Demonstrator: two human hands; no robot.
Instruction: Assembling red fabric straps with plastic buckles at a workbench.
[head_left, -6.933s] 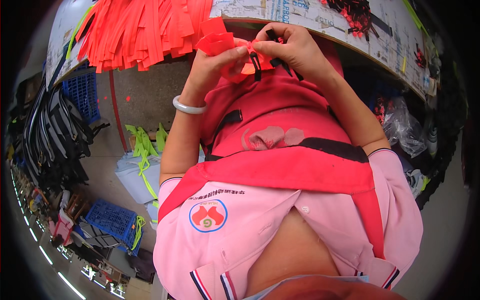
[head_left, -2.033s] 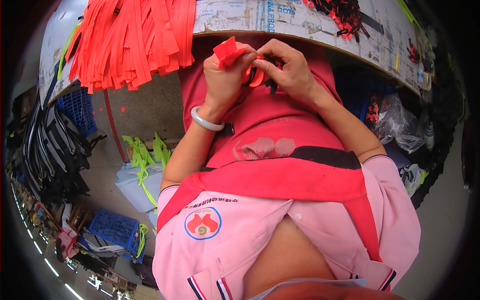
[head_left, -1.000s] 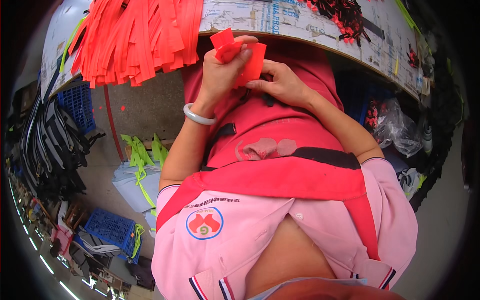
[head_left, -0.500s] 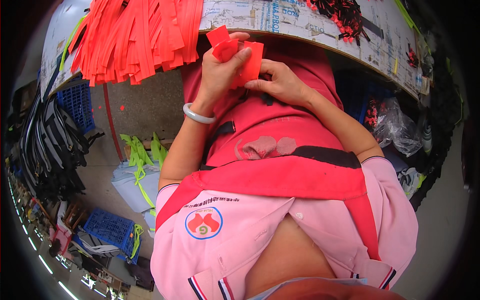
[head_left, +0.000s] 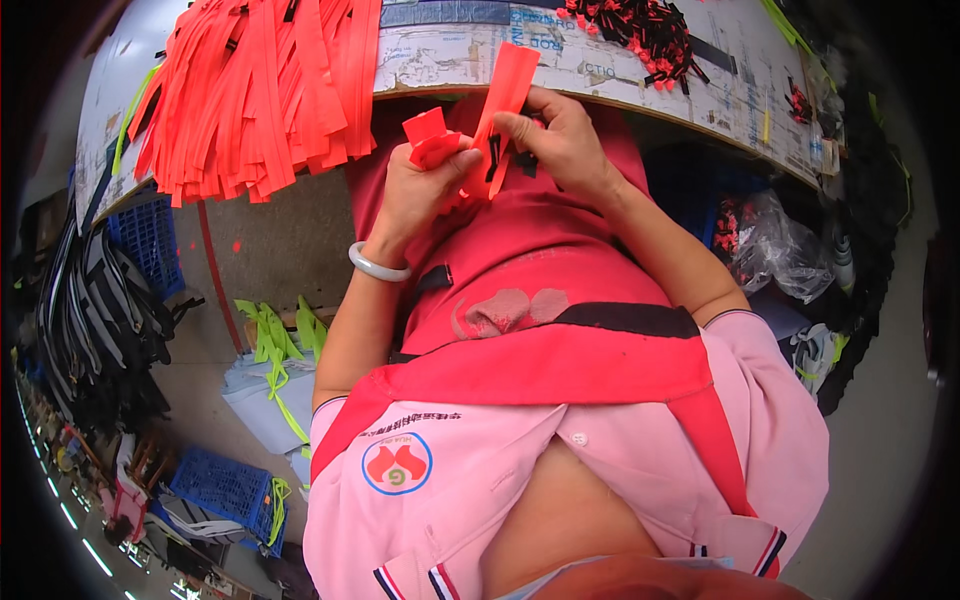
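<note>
Since half a second ago the right hand point(head_left: 560, 140) has come up off the lap to the orange strap point(head_left: 505, 95), and the strap now stands nearly upright where before it lay folded low against the left hand point(head_left: 425, 190). From my remote seat I read both hands as closed on it: the right hand's thumb and fingers pinch the strap about its middle, while the left hand curls around the lower, folded end, which pokes out as a small orange flap above its knuckles. A small black buckle point(head_left: 493, 160) sits on the strap between the two hands (I cannot tell how it is threaded). The strap's top end reaches just over the near edge of the worktable point(head_left: 600, 70), in front of the red apron point(head_left: 520, 260). To the left of the strap, a heap of loose orange straps point(head_left: 260, 90) lies on the worktable and hangs over its edge. To the right of it, farther back on the worktable, is a pile of black buckles point(head_left: 640, 30). A pale bangle point(head_left: 378, 265) circles the left wrist, below the strap.
</note>
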